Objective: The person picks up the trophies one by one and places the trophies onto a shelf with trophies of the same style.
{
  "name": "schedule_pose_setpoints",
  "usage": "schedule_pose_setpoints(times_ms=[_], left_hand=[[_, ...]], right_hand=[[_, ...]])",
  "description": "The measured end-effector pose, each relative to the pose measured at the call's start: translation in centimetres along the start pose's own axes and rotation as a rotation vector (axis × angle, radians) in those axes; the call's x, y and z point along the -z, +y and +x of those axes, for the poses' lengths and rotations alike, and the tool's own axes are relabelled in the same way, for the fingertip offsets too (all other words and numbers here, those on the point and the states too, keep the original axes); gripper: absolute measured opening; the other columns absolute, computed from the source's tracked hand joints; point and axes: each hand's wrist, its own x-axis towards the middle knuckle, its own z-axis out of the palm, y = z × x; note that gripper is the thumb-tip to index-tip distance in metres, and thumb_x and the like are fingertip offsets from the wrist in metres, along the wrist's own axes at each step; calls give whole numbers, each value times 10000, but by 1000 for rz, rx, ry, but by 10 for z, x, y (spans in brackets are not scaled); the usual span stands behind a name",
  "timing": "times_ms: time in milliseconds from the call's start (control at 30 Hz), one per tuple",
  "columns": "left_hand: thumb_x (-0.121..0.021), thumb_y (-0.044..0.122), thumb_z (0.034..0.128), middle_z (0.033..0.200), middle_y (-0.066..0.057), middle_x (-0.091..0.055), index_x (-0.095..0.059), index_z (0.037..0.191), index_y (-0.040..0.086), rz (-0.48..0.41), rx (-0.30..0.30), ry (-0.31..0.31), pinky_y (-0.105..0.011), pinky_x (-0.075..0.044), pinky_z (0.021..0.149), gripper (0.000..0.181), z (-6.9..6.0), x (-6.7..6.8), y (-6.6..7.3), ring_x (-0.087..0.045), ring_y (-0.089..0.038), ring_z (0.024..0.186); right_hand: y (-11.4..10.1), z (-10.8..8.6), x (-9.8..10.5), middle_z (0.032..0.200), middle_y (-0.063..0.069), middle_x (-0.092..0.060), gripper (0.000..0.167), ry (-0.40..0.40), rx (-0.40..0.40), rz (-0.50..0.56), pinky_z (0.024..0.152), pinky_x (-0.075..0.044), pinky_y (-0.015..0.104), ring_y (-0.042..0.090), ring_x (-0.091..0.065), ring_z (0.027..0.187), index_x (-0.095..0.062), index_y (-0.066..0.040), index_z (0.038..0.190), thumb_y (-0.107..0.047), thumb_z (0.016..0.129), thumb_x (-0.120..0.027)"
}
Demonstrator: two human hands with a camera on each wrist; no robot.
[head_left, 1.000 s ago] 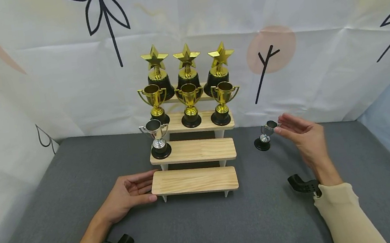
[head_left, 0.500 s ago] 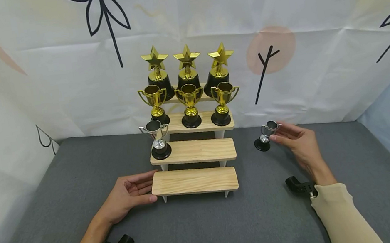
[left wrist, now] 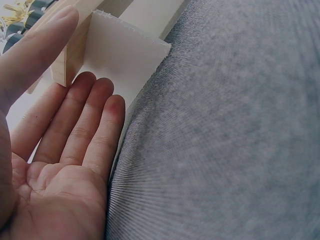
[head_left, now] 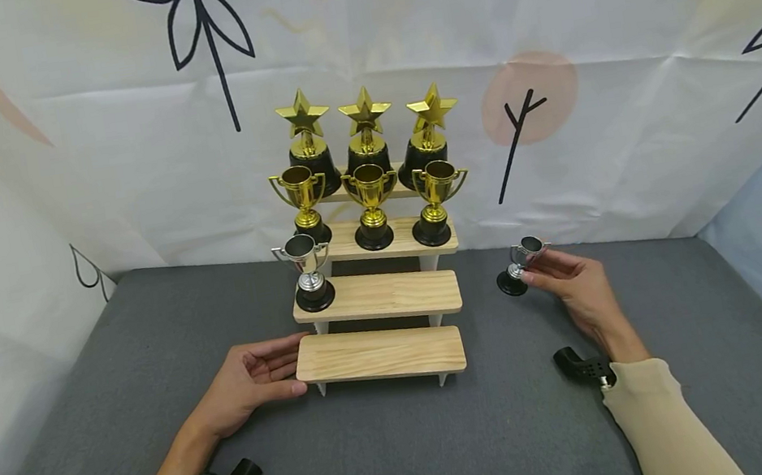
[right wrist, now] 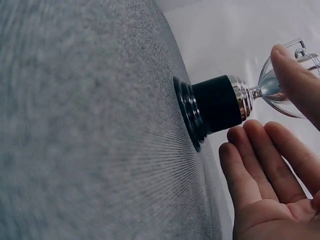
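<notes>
A small silver trophy cup with a black base point(head_left: 510, 284) stands upright on the grey cloth right of the stepped wooden stand point(head_left: 379, 353). My right hand point(head_left: 576, 289) is around its right side, thumb in front of the silver cup and fingers extended close to the base point(right wrist: 217, 102); firm contact is not clear. At the stand's left end, my left hand point(head_left: 251, 384) has its fingers extended against the lowest step and its white support point(left wrist: 120, 55), thumb along the front. Another silver trophy point(head_left: 311, 276) stands at the left of the second step from the bottom.
Three gold cup trophies point(head_left: 371, 206) stand on the step above the silver one. Three gold star trophies point(head_left: 365, 129) line the top step. A white printed cloth backdrop point(head_left: 630, 126) hangs close behind the stand.
My right hand has moved left and slightly down, closer around the small silver trophy, which stays in place. The left hand and the stand have not moved.
</notes>
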Motion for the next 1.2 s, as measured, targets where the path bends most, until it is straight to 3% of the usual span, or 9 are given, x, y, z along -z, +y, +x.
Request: schedule_pose_setpoints(times_ms=[367,733,1200], left_hand=[[-764,-118,826,1429,-288,-519,-377,1429,-224,-1,3,3,-350,-536,1012,724,-1,0,-1,-613,-202,1240],[-768,-116,823,1429,-254,-536,-377,1431,-222,-4,6,7,-349,-533,1016,730,-1,0,-1,-610,-204,1244],[-764,-113,830,1442,-345,-472,-398,1432,-205,26,12,11,-346,-533,1013,711,0,1,1,-608,-205,1247]], right_hand=[[7,-1,0,1048,-89,-747,407,-3,-43,-42,848,-587,180,45,-689,1031,-700,4,1237,37,845,-805],[10,-1,0,1082,-101,-733,404,-28,-26,-50,853,-592,195,41,-678,1057,-693,5,1245,44,855,-792],[9,-1,-6,1059,-104,-731,412,1,-3,-111,836,-595,188,30,-681,1032,-666,59,1238,8,855,-808]])
